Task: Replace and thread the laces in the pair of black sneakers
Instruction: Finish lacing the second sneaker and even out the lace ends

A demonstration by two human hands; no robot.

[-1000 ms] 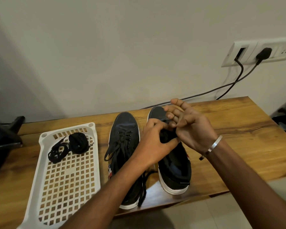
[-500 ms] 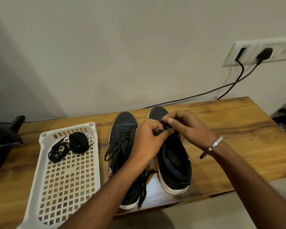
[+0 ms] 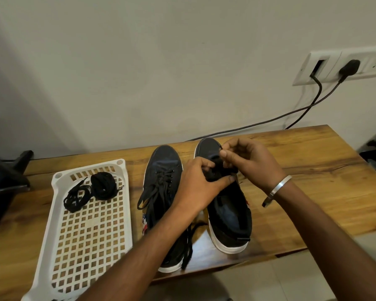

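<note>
Two black sneakers with white soles stand side by side on the wooden table. The left sneaker (image 3: 163, 170) is laced, its loose black lace ends (image 3: 188, 246) trailing toward its heel. The right sneaker (image 3: 230, 216) shows no lace over its open tongue. My left hand (image 3: 199, 183) grips the right sneaker's upper near the eyelets, thumb across it. My right hand (image 3: 248, 159) pinches the dark material at the front eyelets; what lies between its fingertips is hidden.
A white perforated tray (image 3: 85, 235) lies at the left with two bundles of black laces (image 3: 91, 190) at its far end. Power cables (image 3: 291, 114) run from a wall socket (image 3: 343, 66) behind the table. The table's near edge (image 3: 269, 255) lies just behind the sneakers' heels.
My right hand's fingers, spread a second ago, have closed into a pinch over the right sneaker's front eyelets. My left hand has stayed on that sneaker.
</note>
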